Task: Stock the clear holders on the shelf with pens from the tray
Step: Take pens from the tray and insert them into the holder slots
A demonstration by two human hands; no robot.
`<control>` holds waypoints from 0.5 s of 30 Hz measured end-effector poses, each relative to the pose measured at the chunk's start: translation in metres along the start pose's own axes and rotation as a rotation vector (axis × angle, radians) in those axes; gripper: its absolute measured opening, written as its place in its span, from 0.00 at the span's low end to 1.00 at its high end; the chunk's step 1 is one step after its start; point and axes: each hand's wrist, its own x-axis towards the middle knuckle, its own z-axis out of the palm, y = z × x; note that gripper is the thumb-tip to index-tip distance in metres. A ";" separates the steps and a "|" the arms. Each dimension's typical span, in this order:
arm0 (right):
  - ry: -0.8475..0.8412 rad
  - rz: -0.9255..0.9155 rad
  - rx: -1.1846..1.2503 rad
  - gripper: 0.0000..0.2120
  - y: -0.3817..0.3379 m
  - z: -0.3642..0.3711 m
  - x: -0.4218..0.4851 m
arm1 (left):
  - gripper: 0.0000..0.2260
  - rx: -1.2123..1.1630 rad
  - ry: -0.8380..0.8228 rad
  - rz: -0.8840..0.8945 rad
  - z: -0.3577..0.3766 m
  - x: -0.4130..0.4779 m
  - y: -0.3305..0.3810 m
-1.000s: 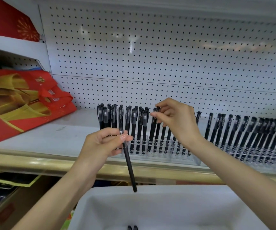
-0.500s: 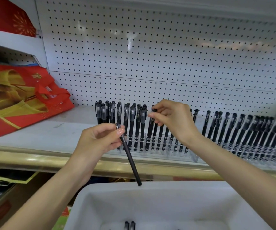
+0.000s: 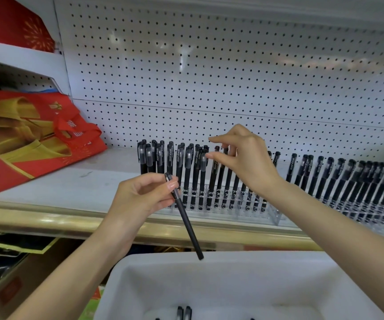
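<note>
My left hand (image 3: pixel 140 197) pinches a black pen (image 3: pixel 188 227) near its cap, its tip hanging down over the white tray (image 3: pixel 209 273). Two more pens (image 3: pixel 184 312) show at the tray's bottom edge. On the shelf stands a clear holder (image 3: pixel 271 214) with a row of upright black pens (image 3: pixel 187 172). My right hand (image 3: pixel 248 162) hovers over the tops of the middle pens, thumb and forefinger apart, holding nothing. A second clear holder (image 3: pixel 359 211) full of pens stands to the right.
Red and gold gift bags (image 3: pixel 24 139) lie on the shelf at the left. A white pegboard wall (image 3: pixel 232 77) backs the shelf. The shelf's gold front edge (image 3: pixel 70 222) runs between the holders and the tray. Dark packaged goods (image 3: pixel 1 257) sit below left.
My right hand has opened its fingers off the pen it was seating in the holder and lifted slightly. My left hand keeps its pen, tilted a little further right.
</note>
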 end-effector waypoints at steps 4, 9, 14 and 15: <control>0.002 0.006 -0.036 0.14 -0.003 0.006 0.004 | 0.13 0.016 -0.007 -0.003 -0.002 -0.001 -0.001; 0.033 0.003 0.004 0.11 -0.005 0.012 0.006 | 0.14 0.023 0.000 -0.006 -0.004 -0.001 -0.001; 0.071 0.002 0.122 0.08 -0.001 0.000 0.002 | 0.16 0.033 -0.008 -0.006 -0.005 -0.003 0.000; 0.045 -0.014 0.111 0.08 0.001 -0.002 -0.001 | 0.17 0.034 -0.006 -0.009 -0.005 -0.003 -0.001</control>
